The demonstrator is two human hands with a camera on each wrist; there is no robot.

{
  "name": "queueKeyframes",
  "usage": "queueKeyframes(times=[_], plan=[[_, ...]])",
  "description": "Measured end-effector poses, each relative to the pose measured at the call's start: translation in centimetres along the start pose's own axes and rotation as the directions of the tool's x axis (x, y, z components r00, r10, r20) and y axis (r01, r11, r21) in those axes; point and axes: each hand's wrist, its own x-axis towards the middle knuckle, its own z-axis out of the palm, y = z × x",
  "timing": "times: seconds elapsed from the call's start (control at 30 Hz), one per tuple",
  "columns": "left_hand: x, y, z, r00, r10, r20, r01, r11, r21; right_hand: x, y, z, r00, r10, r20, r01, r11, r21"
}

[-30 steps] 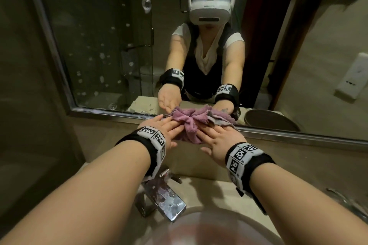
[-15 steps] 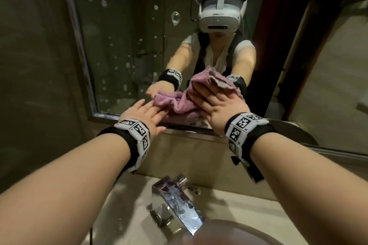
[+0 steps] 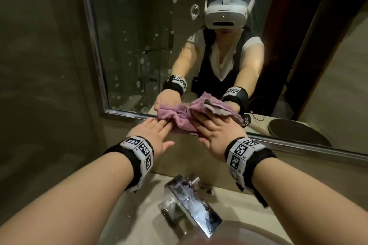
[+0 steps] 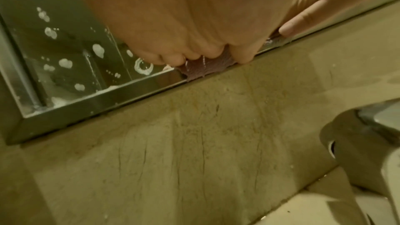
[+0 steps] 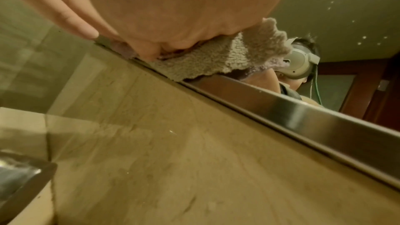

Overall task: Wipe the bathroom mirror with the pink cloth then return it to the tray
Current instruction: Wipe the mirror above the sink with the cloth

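Observation:
The pink cloth (image 3: pixel 182 124) is bunched against the bottom of the mirror (image 3: pixel 129 45), lapping over its metal frame (image 3: pixel 127 114). My left hand (image 3: pixel 163 125) lies flat with straight fingers on the cloth's left end. Flat on the right part is my right hand (image 3: pixel 211 123), fingers spread, a grey-backed flap folded up beside it. The left wrist view shows fingertips (image 4: pixel 173 60) pressing the cloth (image 4: pixel 205 69) at the frame. In the right wrist view the cloth (image 5: pixel 216 57) bulges out from under the palm. White foam spots dot the glass to the left.
A chrome faucet (image 3: pixel 191 201) stands right below my hands, with the sink basin (image 3: pixel 249 232) under it. The beige stone backsplash (image 3: pixel 179 157) runs beneath the mirror. A dark round dish (image 3: pixel 294 131) shows in the reflection at the right.
Both hands slid the cloth up the glass half a second ago and have now brought it back down to the mirror's bottom frame.

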Motion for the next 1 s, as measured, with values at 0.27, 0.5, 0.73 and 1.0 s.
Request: queueKeyframes(times=[0.27, 0.5, 0.73, 1.0], plan=[[-0.3, -0.1, 0.3, 1.000, -0.002, -0.008, 0.001, 0.999, -0.053, 0.4, -1.5, -0.7, 0.999, -0.006, 0.045, 0.001, 0.995, 0.100], [-0.1, 0.4, 0.2, 0.999, -0.040, 0.034, 0.042, 0.996, -0.082, 0.2, -2.2, -1.0, 0.984, -0.016, 0.176, -0.003, 0.994, 0.107], [0.0, 0.3, 0.7, 0.997, -0.051, 0.054, 0.052, 0.998, -0.018, 0.7, -3.3, -1.6, 0.978, -0.028, 0.208, -0.004, 0.989, 0.151], [0.4, -3.0, 1.1, 0.997, 0.052, 0.057, -0.054, 0.998, 0.032, 1.8, -5.3, -2.6, 0.983, -0.017, 0.181, -0.019, 0.980, 0.197]])
